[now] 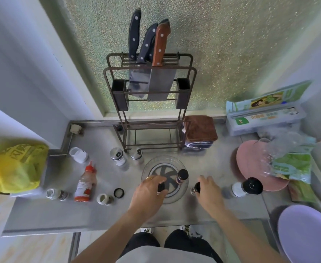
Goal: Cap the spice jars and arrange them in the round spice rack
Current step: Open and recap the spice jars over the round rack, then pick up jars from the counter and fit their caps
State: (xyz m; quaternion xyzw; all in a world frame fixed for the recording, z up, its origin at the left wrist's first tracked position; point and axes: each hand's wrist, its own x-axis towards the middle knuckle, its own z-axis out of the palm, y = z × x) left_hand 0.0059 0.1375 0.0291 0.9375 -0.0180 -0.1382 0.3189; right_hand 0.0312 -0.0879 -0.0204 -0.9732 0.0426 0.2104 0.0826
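Jars sit all around my hands: my left hand (148, 192) has its grip closed on a small black-capped jar (161, 186) inside the round spice rack (152, 164), beside a taller capped jar (182, 175) already in it, and my right hand (208, 188) grips another dark jar (196, 187) on the desk (102, 211) just outside the rim. An uncapped jar (103, 198) with a loose black cap (118, 193), a red sauce bottle (85, 184) and two shakers (118, 156) crowd the left side. I see bare desk near the front edge.

My left hand (148, 190) sets a black-capped jar (161, 186) into the round rack (152, 164); my right hand (208, 188) grips another jar (196, 187).
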